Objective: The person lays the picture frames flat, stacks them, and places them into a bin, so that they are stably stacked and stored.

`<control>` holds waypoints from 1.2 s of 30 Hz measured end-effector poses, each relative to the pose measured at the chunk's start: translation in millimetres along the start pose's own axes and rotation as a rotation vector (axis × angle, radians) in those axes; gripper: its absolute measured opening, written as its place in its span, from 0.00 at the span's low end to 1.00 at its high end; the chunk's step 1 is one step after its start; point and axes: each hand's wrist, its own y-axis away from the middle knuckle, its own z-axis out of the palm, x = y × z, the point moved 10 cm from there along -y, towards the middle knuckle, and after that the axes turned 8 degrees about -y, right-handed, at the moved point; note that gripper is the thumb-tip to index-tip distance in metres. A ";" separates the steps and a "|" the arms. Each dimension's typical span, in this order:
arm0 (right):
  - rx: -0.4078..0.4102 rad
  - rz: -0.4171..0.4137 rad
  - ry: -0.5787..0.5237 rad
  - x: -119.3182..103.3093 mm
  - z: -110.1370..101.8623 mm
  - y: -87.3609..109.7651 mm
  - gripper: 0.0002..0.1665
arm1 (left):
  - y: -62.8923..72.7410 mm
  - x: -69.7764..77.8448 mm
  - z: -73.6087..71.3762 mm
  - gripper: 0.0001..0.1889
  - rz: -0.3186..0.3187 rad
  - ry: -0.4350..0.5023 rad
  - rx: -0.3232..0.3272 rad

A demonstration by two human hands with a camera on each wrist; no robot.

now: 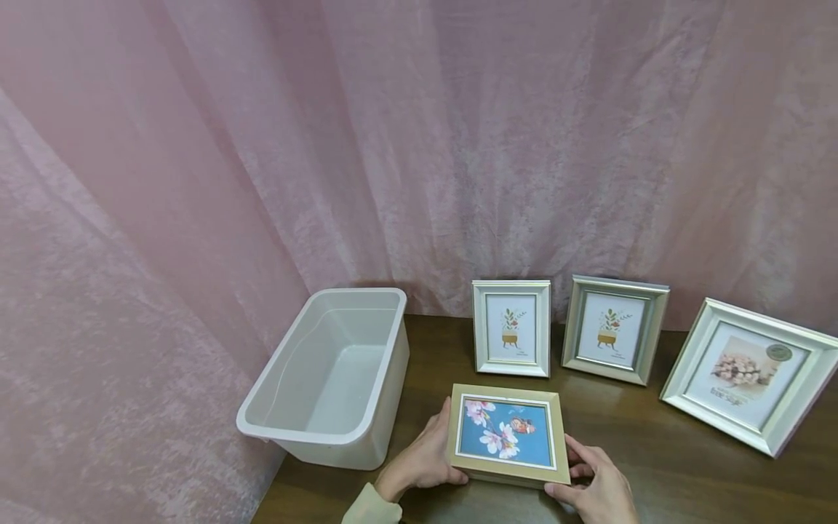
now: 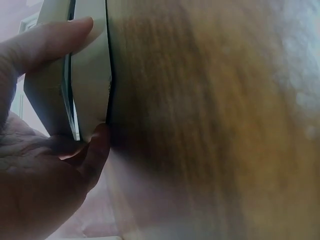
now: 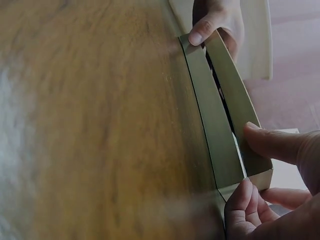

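A gold picture frame (image 1: 559, 437) with a blue flower picture lies face up, low over the brown table. My left hand (image 1: 425, 455) grips its left end, thumb on the near side and fingers along the left edge. At the right end my right hand (image 1: 597, 484) holds it, thumb at the near corner. From the side, the right wrist view shows two gold layers, an upper layer (image 3: 235, 90) and a lower layer (image 3: 210, 110), with a narrow dark gap between them. Whether these are two stacked frames or one deep one I cannot tell.
A deep white bin (image 1: 386, 407) stands left of the hands. Behind the gold frame stand a white frame (image 1: 479, 327) and a silver-gold frame (image 1: 572, 335). A larger white frame (image 1: 782, 437) leans at the right. Pink curtain (image 1: 458, 145) hangs behind the table (image 1: 707, 480).
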 end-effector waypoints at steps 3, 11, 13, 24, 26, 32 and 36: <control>-0.007 0.001 0.009 0.7 0.9 -1.1 0.56 | -0.2 0.4 0.2 0.77 -0.014 -0.003 -0.008; -0.032 -0.004 0.018 3.2 2.6 -0.8 0.55 | 1.1 0.1 -0.6 0.76 -0.021 -0.019 -0.013; -0.039 -0.004 0.026 4.0 3.1 -1.5 0.55 | 1.3 -0.2 -0.9 0.76 -0.023 -0.017 -0.013; -0.129 -0.048 0.040 -9.9 -5.4 -6.4 0.51 | -1.6 -5.0 -1.3 0.77 -0.025 0.020 -0.011; -0.121 -0.052 0.016 -15.9 -10.0 -9.2 0.50 | -1.0 -9.3 -1.2 0.78 -0.060 0.041 -0.012; -0.086 -0.090 -0.022 -36.8 -20.7 -15.2 0.46 | 4.3 -18.4 -2.4 0.75 -0.135 0.091 -0.021; -0.057 -0.177 -0.050 -53.5 -26.8 -19.3 0.45 | 7.1 -18.3 -2.8 0.72 -0.127 0.125 -0.032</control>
